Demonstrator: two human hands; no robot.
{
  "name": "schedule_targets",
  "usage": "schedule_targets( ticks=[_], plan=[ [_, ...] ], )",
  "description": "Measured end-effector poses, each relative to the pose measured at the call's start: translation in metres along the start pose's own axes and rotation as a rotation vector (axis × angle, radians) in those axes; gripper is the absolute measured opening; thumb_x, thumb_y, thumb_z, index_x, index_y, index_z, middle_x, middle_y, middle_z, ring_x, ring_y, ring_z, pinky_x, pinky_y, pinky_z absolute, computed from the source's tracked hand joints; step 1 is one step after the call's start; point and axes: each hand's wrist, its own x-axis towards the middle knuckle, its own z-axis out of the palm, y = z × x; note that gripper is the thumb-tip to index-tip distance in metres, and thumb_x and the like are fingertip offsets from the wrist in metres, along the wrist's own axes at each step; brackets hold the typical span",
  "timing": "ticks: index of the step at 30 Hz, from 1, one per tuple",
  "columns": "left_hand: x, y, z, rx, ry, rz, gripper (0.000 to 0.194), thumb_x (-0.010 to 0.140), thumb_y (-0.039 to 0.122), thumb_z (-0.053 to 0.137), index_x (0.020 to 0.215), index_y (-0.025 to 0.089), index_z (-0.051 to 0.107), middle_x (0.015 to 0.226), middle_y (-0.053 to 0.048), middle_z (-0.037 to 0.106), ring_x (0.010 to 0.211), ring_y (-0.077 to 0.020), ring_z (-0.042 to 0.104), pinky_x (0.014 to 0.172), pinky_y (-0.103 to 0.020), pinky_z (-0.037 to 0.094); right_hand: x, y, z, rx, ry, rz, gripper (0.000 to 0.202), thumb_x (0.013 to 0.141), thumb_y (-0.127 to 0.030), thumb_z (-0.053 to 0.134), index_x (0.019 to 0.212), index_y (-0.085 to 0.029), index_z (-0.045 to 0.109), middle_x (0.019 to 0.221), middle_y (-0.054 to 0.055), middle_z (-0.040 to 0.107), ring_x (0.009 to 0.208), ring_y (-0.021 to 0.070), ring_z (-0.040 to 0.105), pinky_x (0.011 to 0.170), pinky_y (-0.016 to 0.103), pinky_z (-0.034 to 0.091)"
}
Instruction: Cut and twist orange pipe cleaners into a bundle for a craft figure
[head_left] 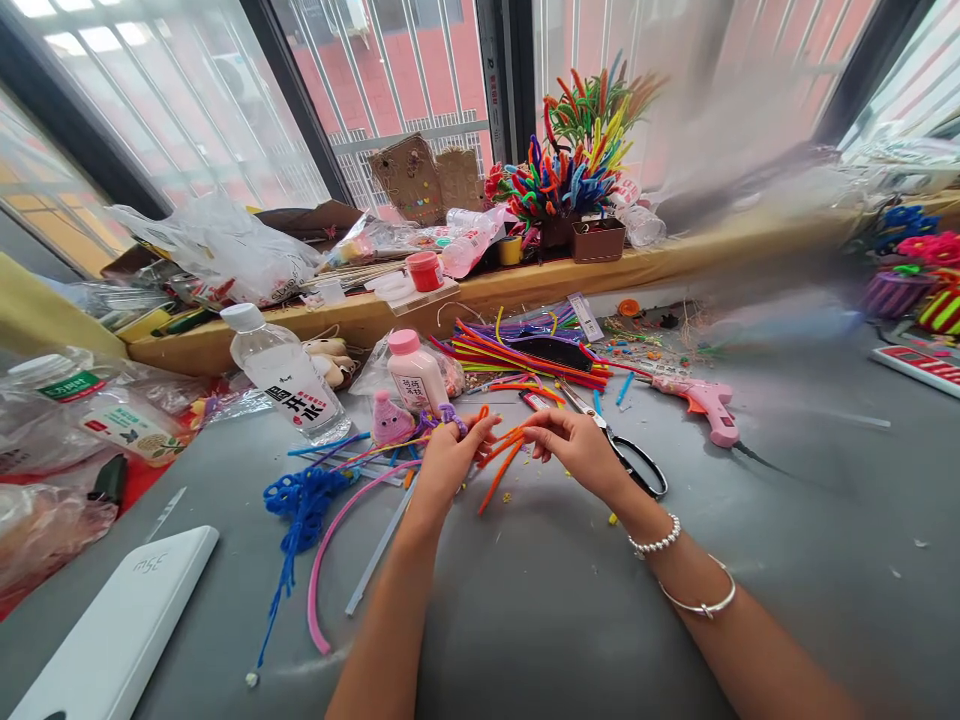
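Note:
My left hand (450, 455) is closed, with an orange loop showing at its fingertips and a purple fuzzy piece by its knuckles. Opposite it, my right hand (574, 445) pinches orange pipe cleaners (501, 475), whose bent ends hang down between the two hands. Black-handled scissors (637, 465) lie just beyond my right wrist. A small pink plush figure (391, 418) with a face stands behind my left hand. A bundle of red, yellow and purple pipe cleaners (525, 360) lies behind both hands.
A pink glue gun (705, 400) lies at the right. Blue yarn (300, 510), a pink curved strip (322, 560) and a white power bank (124, 620) lie at the left. A water bottle (289, 380) and pink bottle (416, 375) stand behind. The sill holds a colourful bouquet (562, 190).

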Motion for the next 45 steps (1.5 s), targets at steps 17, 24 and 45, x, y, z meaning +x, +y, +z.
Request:
schedule_targets(
  ticks=[17,24,45],
  plan=[
    [0.002,-0.005,0.001,0.164,-0.212,0.128,0.024,0.058,0.035,0.064,0.068,0.013,0.067,0.055,0.001,0.055,0.051,-0.0092,0.045,0.051,-0.020,0.034,-0.006,-0.007,0.003,-0.130,-0.065,-0.205,0.016,0.073,-0.033,0.057,0.071,-0.018,0.061,0.094,0.007,0.061,0.077,0.0154,0.057,0.056,0.023,0.044],
    [-0.003,0.001,0.003,0.189,-0.359,0.155,0.025,0.068,0.036,0.056,0.075,0.016,0.069,0.062,-0.001,0.061,0.060,-0.0121,0.050,0.060,-0.021,0.037,-0.004,-0.008,0.001,-0.138,-0.089,-0.155,0.018,0.075,-0.032,0.054,0.077,-0.015,0.060,0.074,0.004,0.063,0.061,0.0126,0.058,0.053,0.023,0.044],
    [-0.004,-0.002,0.001,0.298,-0.340,0.253,0.026,0.071,0.027,0.050,0.088,0.017,0.067,0.079,-0.002,0.065,0.073,-0.0156,0.056,0.066,-0.023,0.042,-0.001,-0.001,0.000,-0.241,0.031,-0.154,0.012,0.074,-0.027,0.054,0.076,-0.015,0.057,0.062,-0.001,0.055,0.050,0.0084,0.048,0.047,0.019,0.040]
  ],
)
